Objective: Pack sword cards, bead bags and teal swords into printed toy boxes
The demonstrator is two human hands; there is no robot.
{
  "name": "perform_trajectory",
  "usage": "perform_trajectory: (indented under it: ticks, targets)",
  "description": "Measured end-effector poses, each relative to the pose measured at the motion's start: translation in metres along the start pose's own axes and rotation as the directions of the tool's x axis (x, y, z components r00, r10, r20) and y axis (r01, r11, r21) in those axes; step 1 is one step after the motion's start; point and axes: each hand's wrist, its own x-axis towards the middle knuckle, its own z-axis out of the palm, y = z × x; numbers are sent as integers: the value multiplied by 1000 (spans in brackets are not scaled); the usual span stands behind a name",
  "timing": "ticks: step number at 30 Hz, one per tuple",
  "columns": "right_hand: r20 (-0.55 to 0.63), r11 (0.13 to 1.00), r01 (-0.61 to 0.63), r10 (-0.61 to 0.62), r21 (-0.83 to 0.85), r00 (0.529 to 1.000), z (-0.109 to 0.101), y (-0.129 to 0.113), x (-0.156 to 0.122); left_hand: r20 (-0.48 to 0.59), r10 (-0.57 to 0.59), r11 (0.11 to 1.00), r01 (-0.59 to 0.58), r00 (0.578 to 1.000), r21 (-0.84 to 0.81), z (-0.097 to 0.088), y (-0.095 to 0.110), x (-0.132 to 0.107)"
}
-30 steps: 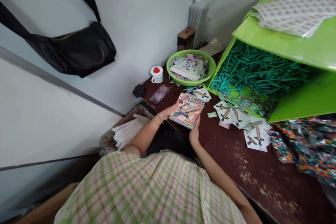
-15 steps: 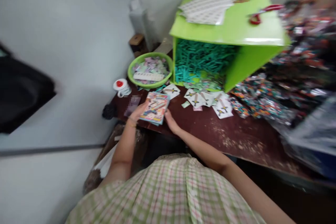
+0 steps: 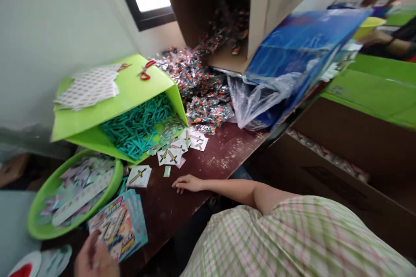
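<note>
Booklets: the printed stack (image 3: 114,224) is lying on the desk (image 3: 162,210) in front of the basin (image 3: 120,175), its copies fanning out so that pale blue edges are showing on the right.
Cover: the top one is showing a blocky sword set diagonally on orange and pink, with coloured lettering running along the upper edge and yellow marks sitting low; blur is softening the print.
Left grip: my left hand (image 3: 96,258) is overlapping the stack's near corner in view, fingers curling; it is blurring, so I cannot tell whether I am grasping or touching a booklet.
Right grip: my right hand (image 3: 189,183) is resting released on the desk, fingers slightly bending, holding nothing, near a small green sachet (image 3: 167,171).
Between: sword cards (image 3: 139,176) are lying in a pile just beyond the booklets.
</note>
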Motion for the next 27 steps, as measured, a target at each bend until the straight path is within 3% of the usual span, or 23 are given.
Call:
perform_trajectory:
  ticks: [1,3,4,6,8,9,11,13,16,20,22,27]
  targets:
    - [-33,1000,18,-18,0,999,-12,-1,-10,-42,22,999,-24,999,-39,16,23,-11]
    - [-90,999,45,-47,-20,995,-33,-3,-27,76,162,972,-145,984,-183,59,69,-35]
    - [-111,998,59,-62,-35,992,-42,-4,-34,149,254,946,-213,956,-243,83,89,-50]
    - [-144,993,94,-103,-73,984,-57,-6,-44,298,448,879,-356,843,-316,129,118,-78]
    - [-177,984,130,-150,-122,973,-70,-7,-50,369,584,810,-490,723,-322,168,131,-102]
    - [-196,978,147,-174,-148,965,-75,-7,-52,383,622,783,-543,683,-303,183,132,-110]
    - [-235,967,179,-220,-184,947,-83,-7,-55,398,654,751,-616,643,-238,202,129,-118]
    - [-252,955,211,-261,-207,932,-86,-7,-59,419,654,738,-653,629,-171,210,120,-117]
    - [-218,927,238,-306,-289,927,-86,-9,-65,462,627,744,-658,627,-117,205,101,-106]
    - [-158,895,214,-294,-390,943,-82,-13,-74,511,491,832,-554,706,-34,187,84,-100]
    - [-146,893,188,-267,-409,953,-81,-15,-77,543,411,871,-491,732,3,180,85,-102]
    - [-69,883,205,-257,-423,964,-80,-13,-83,590,296,922,-387,752,31,176,101,-105]
